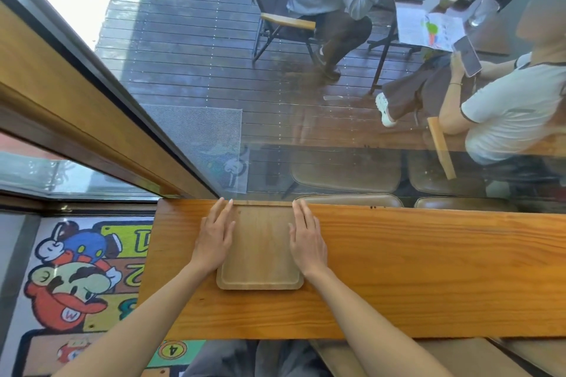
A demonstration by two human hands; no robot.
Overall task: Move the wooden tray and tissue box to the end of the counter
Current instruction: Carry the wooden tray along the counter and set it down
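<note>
We're looking down through a big window (306, 101) onto a dark slatted deck (190, 49), where two people sit at a small table (428, 18) crowded with glasses and papers. On our side of the glass runs the long wooden counter (428, 269), orange-brown and strongly grained, its left end just beyond the action. Below that end lies a cartoon floor mat (76, 278) — bright, with numbers on it (a moustached figure in a red cap too).

Now the wooden tray (260, 254): pale, square with rounded corners and a shallow raised rim, lying flat on the counter near its left end, far edge up against the window. Nothing sits in it.

And the hands — our left hand (214, 242) lies along the tray's left edge, our right hand (306, 242) along the right edge. Both are flat, palms down, fingers extended and only slightly spread, pointing toward the glass. Neither one is curled around the rim; they rest on the sides, bracketing the tray between them.
</note>
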